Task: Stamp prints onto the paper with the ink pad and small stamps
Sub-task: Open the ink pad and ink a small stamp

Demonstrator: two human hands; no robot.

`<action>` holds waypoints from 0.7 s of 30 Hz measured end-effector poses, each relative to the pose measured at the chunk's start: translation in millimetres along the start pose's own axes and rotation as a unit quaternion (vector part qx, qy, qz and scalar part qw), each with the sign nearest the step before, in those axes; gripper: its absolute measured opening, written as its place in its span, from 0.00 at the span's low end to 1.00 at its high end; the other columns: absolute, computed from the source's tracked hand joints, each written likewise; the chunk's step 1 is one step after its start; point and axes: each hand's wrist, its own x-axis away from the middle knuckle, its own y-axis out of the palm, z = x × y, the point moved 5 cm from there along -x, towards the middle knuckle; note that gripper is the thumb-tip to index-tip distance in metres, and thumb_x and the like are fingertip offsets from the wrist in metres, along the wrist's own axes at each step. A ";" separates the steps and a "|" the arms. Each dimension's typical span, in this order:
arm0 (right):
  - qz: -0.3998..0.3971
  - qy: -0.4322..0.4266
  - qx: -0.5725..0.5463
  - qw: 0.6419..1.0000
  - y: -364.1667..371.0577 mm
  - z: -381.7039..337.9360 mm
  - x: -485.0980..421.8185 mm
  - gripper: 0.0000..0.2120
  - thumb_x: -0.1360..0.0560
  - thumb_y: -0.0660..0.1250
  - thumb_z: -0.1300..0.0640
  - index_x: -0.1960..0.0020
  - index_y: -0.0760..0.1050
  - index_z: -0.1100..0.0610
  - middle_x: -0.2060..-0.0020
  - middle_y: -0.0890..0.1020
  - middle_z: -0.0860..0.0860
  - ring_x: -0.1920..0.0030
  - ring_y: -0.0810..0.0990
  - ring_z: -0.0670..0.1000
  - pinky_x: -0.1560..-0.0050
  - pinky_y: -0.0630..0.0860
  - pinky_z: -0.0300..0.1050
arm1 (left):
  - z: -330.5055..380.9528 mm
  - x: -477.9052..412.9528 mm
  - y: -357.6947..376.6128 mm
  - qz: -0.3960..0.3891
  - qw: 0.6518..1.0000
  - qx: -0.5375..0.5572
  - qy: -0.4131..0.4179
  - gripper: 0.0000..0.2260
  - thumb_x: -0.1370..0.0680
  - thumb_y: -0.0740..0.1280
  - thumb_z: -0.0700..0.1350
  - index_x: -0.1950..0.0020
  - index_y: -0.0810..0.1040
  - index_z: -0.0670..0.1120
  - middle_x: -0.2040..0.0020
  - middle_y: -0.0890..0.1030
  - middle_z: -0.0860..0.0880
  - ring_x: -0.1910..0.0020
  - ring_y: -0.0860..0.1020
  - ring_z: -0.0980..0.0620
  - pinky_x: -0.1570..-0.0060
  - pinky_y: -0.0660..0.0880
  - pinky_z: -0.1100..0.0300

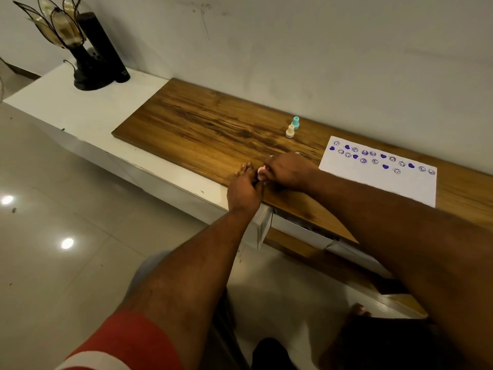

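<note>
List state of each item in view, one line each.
paper: flat on the wooden top, upper part stamped with purple faces and hearts
teal stamp: upright, untouched
cream stamp: upright, beside the teal one
left hand: on the wood, meeting the right
right hand: closed over something small and pinkish

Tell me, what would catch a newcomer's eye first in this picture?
Probably the white paper at the right of the wooden top, dotted with purple hearts and smiley prints. Next, the left hand and right hand meeting near the front edge around something small and pinkish.
</note>
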 end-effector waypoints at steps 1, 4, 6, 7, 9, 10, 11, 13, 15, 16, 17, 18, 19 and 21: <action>0.036 0.014 -0.010 0.999 -5.3 3.5 4.2 0.19 0.17 0.54 0.38 0.49 0.75 0.51 0.59 0.78 0.48 0.59 0.77 0.49 0.61 0.67 0.43 | -0.1 -0.4 -0.4 0.000 1.000 0.003 0.005 0.17 0.17 0.69 0.50 0.30 0.79 0.46 0.22 0.72 0.47 0.21 0.66 0.46 0.24 0.66 0.47; 0.119 0.057 -0.028 0.991 -21.0 24.4 22.8 0.21 0.17 0.55 0.39 0.48 0.78 0.54 0.61 0.79 0.50 0.60 0.78 0.51 0.65 0.65 0.43 | 0.7 -0.2 -2.2 -0.003 1.000 0.009 0.013 0.16 0.18 0.70 0.51 0.31 0.80 0.48 0.22 0.72 0.47 0.21 0.66 0.45 0.26 0.68 0.46; 0.106 0.087 -0.037 0.990 -23.5 44.3 37.5 0.22 0.17 0.56 0.39 0.46 0.79 0.55 0.59 0.81 0.52 0.58 0.78 0.52 0.63 0.68 0.44 | 3.0 0.5 -1.7 0.000 1.000 0.005 0.022 0.19 0.18 0.69 0.52 0.28 0.77 0.48 0.22 0.72 0.46 0.21 0.66 0.44 0.25 0.66 0.46; 0.093 0.101 -0.047 0.989 -22.6 53.1 44.3 0.22 0.17 0.57 0.39 0.46 0.79 0.56 0.58 0.81 0.52 0.57 0.79 0.52 0.62 0.70 0.44 | 3.0 1.0 -1.8 0.004 1.000 0.001 0.024 0.21 0.18 0.69 0.52 0.26 0.76 0.47 0.23 0.72 0.46 0.21 0.65 0.44 0.25 0.65 0.46; 0.077 0.111 -0.058 0.989 -20.3 65.3 56.3 0.22 0.17 0.57 0.40 0.45 0.79 0.56 0.58 0.81 0.52 0.55 0.80 0.53 0.63 0.69 0.43 | 2.4 1.9 -2.7 0.016 1.000 0.000 0.019 0.23 0.18 0.69 0.53 0.25 0.75 0.47 0.23 0.73 0.46 0.21 0.65 0.45 0.25 0.66 0.46; 0.074 0.110 -0.053 0.990 -19.1 68.4 60.6 0.22 0.16 0.57 0.40 0.44 0.79 0.57 0.57 0.82 0.53 0.55 0.80 0.53 0.63 0.69 0.43 | 2.8 2.6 -4.1 0.024 1.000 0.000 0.020 0.23 0.18 0.69 0.54 0.24 0.74 0.47 0.23 0.73 0.46 0.21 0.65 0.45 0.25 0.67 0.45; 0.075 0.108 -0.050 0.990 -18.1 70.8 64.2 0.22 0.16 0.56 0.41 0.41 0.79 0.57 0.56 0.83 0.54 0.55 0.80 0.53 0.62 0.69 0.43 | 5.2 3.6 -4.8 0.029 0.999 -0.003 0.029 0.24 0.18 0.68 0.56 0.24 0.74 0.47 0.23 0.73 0.46 0.20 0.65 0.46 0.25 0.67 0.45; 0.079 0.107 -0.055 0.990 -16.7 73.9 69.9 0.23 0.16 0.56 0.41 0.36 0.79 0.56 0.52 0.85 0.55 0.55 0.80 0.53 0.61 0.70 0.43 | 16.5 4.7 -1.6 0.016 0.996 -0.026 0.079 0.28 0.19 0.68 0.61 0.23 0.73 0.49 0.22 0.71 0.46 0.19 0.63 0.46 0.24 0.64 0.47; 0.078 0.104 -0.057 0.990 -14.9 73.4 73.4 0.23 0.16 0.57 0.41 0.34 0.79 0.56 0.52 0.85 0.55 0.56 0.78 0.51 0.63 0.68 0.41 | 30.7 4.2 7.2 -0.024 0.990 -0.058 0.123 0.34 0.22 0.68 0.66 0.21 0.70 0.50 0.20 0.68 0.46 0.18 0.60 0.46 0.23 0.59 0.50; 0.078 0.101 -0.055 0.990 -13.4 72.2 73.7 0.23 0.16 0.57 0.41 0.35 0.79 0.56 0.54 0.84 0.54 0.57 0.77 0.50 0.64 0.67 0.40 | 36.6 2.9 11.3 -0.043 0.988 -0.070 0.129 0.36 0.23 0.68 0.68 0.20 0.69 0.51 0.19 0.66 0.46 0.18 0.58 0.47 0.22 0.58 0.50; 0.077 0.100 -0.050 0.991 -11.8 70.2 73.5 0.23 0.17 0.57 0.40 0.36 0.80 0.56 0.57 0.83 0.52 0.59 0.77 0.49 0.65 0.66 0.39 | 40.8 1.3 14.2 -0.054 0.987 -0.078 0.131 0.37 0.24 0.69 0.68 0.20 0.69 0.51 0.18 0.65 0.45 0.17 0.58 0.47 0.22 0.57 0.50; 0.076 0.100 -0.044 0.991 -9.5 68.8 73.1 0.23 0.17 0.57 0.40 0.39 0.80 0.56 0.60 0.81 0.50 0.60 0.76 0.49 0.66 0.65 0.39 | 44.4 -0.6 16.6 -0.059 0.985 -0.084 0.135 0.37 0.25 0.70 0.68 0.20 0.70 0.51 0.18 0.65 0.45 0.18 0.58 0.47 0.22 0.58 0.50; 0.073 0.102 -0.037 0.991 -8.3 67.9 72.7 0.23 0.17 0.57 0.40 0.43 0.81 0.56 0.62 0.79 0.49 0.62 0.75 0.48 0.67 0.64 0.38 | 46.9 -2.0 18.6 -0.061 0.984 -0.089 0.138 0.36 0.25 0.71 0.67 0.21 0.72 0.51 0.19 0.66 0.44 0.18 0.59 0.46 0.22 0.58 0.50; 0.051 0.104 -0.016 0.993 -7.9 66.1 70.7 0.23 0.17 0.57 0.39 0.50 0.80 0.56 0.61 0.81 0.52 0.64 0.75 0.48 0.66 0.65 0.40 | 47.9 -3.6 20.6 -0.067 0.985 -0.091 0.131 0.33 0.25 0.73 0.65 0.23 0.74 0.52 0.19 0.66 0.45 0.18 0.59 0.45 0.23 0.62 0.49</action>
